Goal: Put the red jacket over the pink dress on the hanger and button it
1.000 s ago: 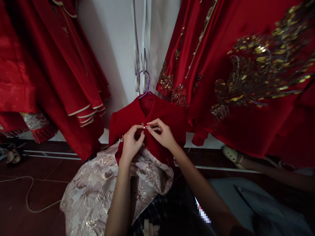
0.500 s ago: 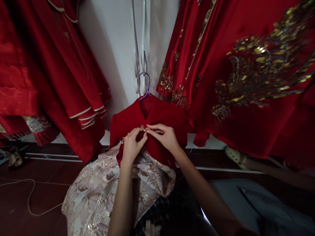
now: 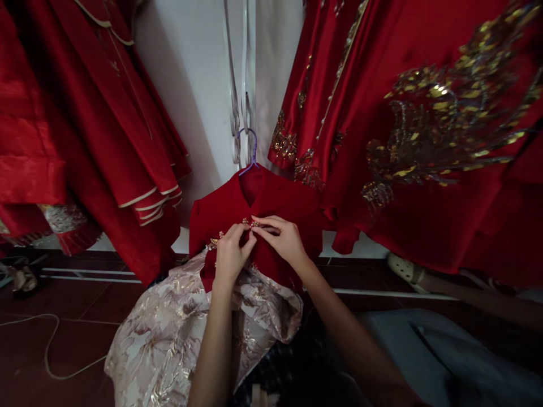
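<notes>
A red garment top (image 3: 212,212) with a V neck hangs in front of me on a purple hanger (image 3: 254,152). Pale metallic floral fabric (image 3: 148,350) spreads out below it. Small jewelled trim (image 3: 254,224) sits at the middle of the chest, and more beaded trim (image 3: 214,242) runs to the left. My left hand (image 3: 229,254) is closed in a pinch at the central trim. From the other side, my right hand (image 3: 285,240) pinches the same trim, fingertips almost touching the left ones. Whatever lies between the fingertips is too small to make out fully.
Red garments (image 3: 97,124) hang close on the left. On the right hang more, one with gold sequins (image 3: 449,124). White straps (image 3: 245,73) run down the wall above the hanger. A cable (image 3: 51,356) lies on the floor. Another person's foot in a pale clog (image 3: 401,268) is at right.
Both hands keep their pinch at the trim, with only slight finger movement. The view has shifted a little.
</notes>
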Action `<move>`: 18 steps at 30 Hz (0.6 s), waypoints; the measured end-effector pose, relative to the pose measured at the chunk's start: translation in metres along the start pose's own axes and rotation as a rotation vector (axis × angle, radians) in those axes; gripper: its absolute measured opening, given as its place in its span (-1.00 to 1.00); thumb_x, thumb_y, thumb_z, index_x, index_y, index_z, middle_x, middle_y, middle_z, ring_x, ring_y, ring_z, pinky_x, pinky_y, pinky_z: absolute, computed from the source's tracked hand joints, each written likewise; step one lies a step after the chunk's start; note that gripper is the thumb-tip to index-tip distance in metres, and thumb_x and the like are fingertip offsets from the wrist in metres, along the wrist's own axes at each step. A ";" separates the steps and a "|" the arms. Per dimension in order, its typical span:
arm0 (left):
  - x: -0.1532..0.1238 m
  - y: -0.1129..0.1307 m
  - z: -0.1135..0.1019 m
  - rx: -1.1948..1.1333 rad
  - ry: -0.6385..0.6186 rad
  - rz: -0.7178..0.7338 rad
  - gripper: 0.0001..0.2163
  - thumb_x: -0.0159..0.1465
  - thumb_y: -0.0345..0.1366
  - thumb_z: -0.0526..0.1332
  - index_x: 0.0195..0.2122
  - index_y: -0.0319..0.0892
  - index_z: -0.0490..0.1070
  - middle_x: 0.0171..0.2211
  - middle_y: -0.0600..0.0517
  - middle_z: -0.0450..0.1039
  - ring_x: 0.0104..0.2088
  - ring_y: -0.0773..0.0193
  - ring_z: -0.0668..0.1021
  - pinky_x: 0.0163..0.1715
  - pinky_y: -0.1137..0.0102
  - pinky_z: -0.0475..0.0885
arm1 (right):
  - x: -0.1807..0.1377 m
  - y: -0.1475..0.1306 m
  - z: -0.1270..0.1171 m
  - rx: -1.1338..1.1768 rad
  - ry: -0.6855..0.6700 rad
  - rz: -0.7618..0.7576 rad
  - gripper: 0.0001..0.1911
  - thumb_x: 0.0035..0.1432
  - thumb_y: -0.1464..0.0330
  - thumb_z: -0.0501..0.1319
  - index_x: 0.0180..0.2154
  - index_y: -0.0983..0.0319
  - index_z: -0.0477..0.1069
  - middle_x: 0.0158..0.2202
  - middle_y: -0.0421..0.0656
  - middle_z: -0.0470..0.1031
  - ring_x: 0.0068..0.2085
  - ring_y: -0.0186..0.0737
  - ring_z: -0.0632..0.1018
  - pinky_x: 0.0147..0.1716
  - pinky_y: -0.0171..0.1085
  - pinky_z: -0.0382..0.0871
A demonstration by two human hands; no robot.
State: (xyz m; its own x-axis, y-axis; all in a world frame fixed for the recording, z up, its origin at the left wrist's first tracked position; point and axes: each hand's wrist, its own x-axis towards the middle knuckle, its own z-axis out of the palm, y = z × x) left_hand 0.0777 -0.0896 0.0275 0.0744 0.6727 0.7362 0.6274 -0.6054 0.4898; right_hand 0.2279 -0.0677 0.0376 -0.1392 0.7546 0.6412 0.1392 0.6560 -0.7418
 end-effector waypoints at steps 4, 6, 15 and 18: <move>-0.001 -0.001 0.004 0.027 0.019 -0.003 -0.91 0.22 -0.31 0.12 -0.29 -0.12 0.39 -0.33 0.00 0.46 -0.33 0.26 0.51 -0.30 0.39 0.38 | 0.002 -0.001 0.000 -0.032 -0.040 -0.004 -0.68 0.07 0.29 0.24 -0.08 0.07 0.48 -0.16 -0.15 0.50 -0.18 -0.20 0.55 -0.13 -0.18 0.51; -0.001 0.000 0.005 0.000 0.042 -0.007 -0.91 0.22 -0.31 0.12 -0.32 -0.12 0.40 -0.35 0.01 0.47 -0.34 0.27 0.51 -0.29 0.39 0.39 | 0.003 -0.002 0.001 -0.028 -0.059 -0.011 -0.68 0.08 0.30 0.22 -0.07 0.08 0.47 -0.16 -0.14 0.48 -0.17 -0.22 0.54 -0.12 -0.20 0.49; 0.000 0.003 -0.010 -0.411 -0.084 -0.067 -0.64 0.20 -0.25 0.17 0.05 -0.07 0.34 0.07 -0.07 0.36 0.00 0.18 0.48 -0.06 0.25 0.45 | -0.020 0.025 -0.018 0.136 -0.178 0.340 -0.35 -0.01 0.21 0.29 0.12 0.09 0.16 -0.04 -0.07 0.38 -0.08 -0.23 0.48 -0.08 -0.14 0.41; -0.001 -0.011 -0.028 -0.364 -0.082 -0.124 -0.68 0.20 -0.21 0.18 -0.03 -0.11 0.41 0.04 -0.08 0.39 -0.06 0.18 0.51 -0.09 0.27 0.46 | -0.030 0.041 -0.028 0.012 -0.317 0.415 -0.35 -0.13 0.20 0.36 0.01 0.20 0.25 -0.15 -0.04 0.41 -0.17 -0.17 0.49 -0.14 -0.07 0.43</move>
State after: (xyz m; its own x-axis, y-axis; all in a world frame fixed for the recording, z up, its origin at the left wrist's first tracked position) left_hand 0.0492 -0.0960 0.0343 0.0859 0.7732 0.6283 0.3207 -0.6185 0.7173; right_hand 0.2652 -0.0631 -0.0061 -0.3651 0.9085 0.2033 0.2342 0.3010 -0.9244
